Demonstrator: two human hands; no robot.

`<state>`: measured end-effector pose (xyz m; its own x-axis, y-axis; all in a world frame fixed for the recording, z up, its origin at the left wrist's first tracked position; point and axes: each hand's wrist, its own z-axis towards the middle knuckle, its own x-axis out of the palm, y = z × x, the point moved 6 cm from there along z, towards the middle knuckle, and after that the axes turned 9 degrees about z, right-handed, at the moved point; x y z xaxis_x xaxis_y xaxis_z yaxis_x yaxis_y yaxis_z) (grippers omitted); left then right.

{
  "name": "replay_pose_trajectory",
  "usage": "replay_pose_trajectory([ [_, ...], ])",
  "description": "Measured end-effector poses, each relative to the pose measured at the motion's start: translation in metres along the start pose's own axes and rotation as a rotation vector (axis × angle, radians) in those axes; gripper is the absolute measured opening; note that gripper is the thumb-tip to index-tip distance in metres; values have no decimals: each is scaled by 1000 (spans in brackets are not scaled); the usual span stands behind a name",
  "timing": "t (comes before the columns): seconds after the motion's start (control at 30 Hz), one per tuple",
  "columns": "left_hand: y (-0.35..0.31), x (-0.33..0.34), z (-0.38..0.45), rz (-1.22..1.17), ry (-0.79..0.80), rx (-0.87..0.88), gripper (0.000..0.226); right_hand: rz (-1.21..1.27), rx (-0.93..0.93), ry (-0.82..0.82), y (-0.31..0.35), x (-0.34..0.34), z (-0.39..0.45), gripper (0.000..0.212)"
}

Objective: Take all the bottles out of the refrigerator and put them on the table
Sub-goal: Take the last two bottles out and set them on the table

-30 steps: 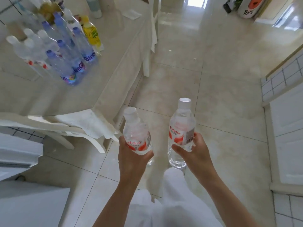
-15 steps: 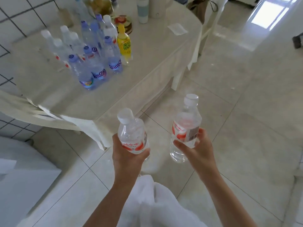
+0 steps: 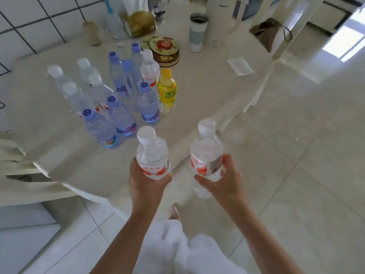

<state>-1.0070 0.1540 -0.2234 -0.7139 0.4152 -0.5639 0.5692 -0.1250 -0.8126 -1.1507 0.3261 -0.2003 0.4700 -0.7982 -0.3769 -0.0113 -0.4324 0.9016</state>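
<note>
At lower centre, my left hand (image 3: 147, 184) grips one bottle (image 3: 153, 155) over the table (image 3: 79, 165) edge; my right hand (image 3: 223, 182) grips another (image 3: 206, 153) above open floor (image 3: 296, 155).

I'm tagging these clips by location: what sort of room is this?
Probably a home kitchen or dining area: a cloth-covered table against a tiled wall, an electric kettle and insulated cup on it, and a glossy tiled floor.

**Hidden and cut off**

The left hand (image 3: 147, 182) covers the lower half of its bottle (image 3: 152, 155). Rear bottles in the cluster (image 3: 118, 91) overlap, their labels partly hidden. The kettle (image 3: 221, 18) and the tabletop (image 3: 59, 159) run off frame. Label print is blurred.
</note>
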Motion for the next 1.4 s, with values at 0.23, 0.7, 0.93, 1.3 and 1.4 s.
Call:
replay_pose_trajectory([
  [0.23,-16,11,57,15,-39,-45,73,4,-49,51,32,27,75,59],
  [0.7,-20,77,127,68,-158,-268,69,-1,-124,350,36,72,223,60],
  [0.93,-30,105,137,53,-356,-368,77,-27,-172,607,29,93,269,64],
  [1.3,-30,122,130,14,-494,-415,80,-81,-183,790,17,111,292,71],
  [1.4,-28,122,130,21,-471,-431,81,-100,-206,826,16,113,294,73],
])
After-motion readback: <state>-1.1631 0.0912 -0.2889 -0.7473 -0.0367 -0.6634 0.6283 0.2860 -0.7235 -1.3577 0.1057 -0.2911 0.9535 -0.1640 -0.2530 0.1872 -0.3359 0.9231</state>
